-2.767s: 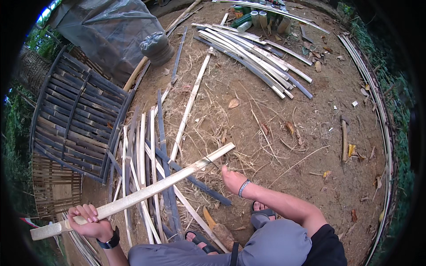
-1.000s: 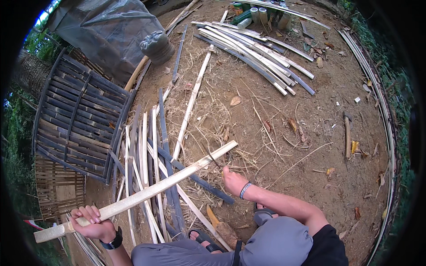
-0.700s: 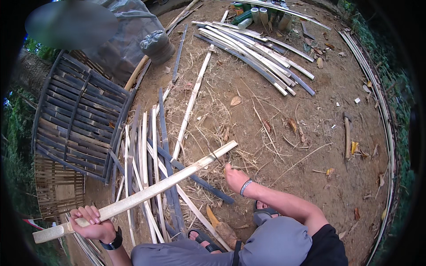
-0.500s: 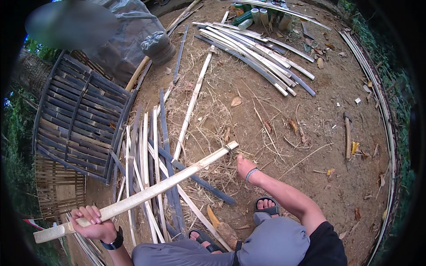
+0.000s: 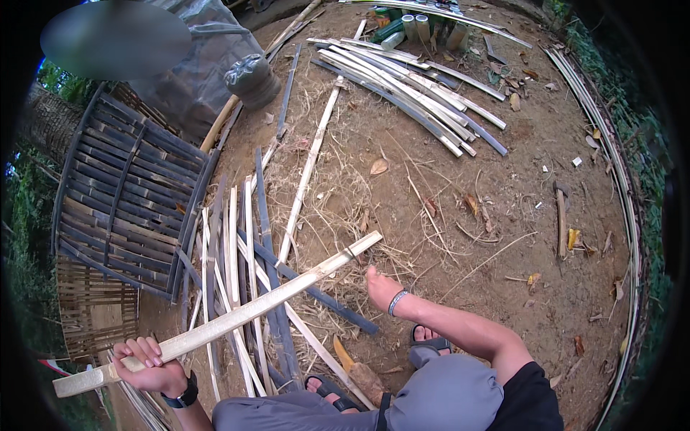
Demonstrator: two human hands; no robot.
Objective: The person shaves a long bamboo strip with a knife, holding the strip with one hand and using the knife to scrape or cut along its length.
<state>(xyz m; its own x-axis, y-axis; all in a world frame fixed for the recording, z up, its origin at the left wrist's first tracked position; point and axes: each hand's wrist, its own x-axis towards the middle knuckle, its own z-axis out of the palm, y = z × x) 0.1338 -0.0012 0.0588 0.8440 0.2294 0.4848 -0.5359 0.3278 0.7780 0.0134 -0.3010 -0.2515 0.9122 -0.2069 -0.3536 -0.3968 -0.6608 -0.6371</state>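
Note:
My left hand (image 5: 152, 368) is wrapped round the near end of a long pale split-bamboo strip (image 5: 241, 314). The strip slants up to the right across my lap side. Close to its far end, my right hand (image 5: 382, 289) is closed on a knife (image 5: 352, 254); the thin dark blade shows edge-on across the strip, while the handle is hidden in the fist. Under the strip lie several pale and dark bamboo slats (image 5: 233, 244), some crossing each other. Curly shavings (image 5: 345, 208) cover the soil beyond the strip's tip.
A slatted bamboo panel (image 5: 129, 194) leans at left. Far ahead lies a pile of bamboo strips (image 5: 417, 90) near green bottles (image 5: 392, 32). A hammer-like tool (image 5: 561, 219) rests on the soil at right. Between my sandalled feet is a brown object with an orange tip (image 5: 343, 354).
My right hand and the knife have moved a little toward me and leftward, the blade now farther from the strip's tip. My left hand stays on the strip.

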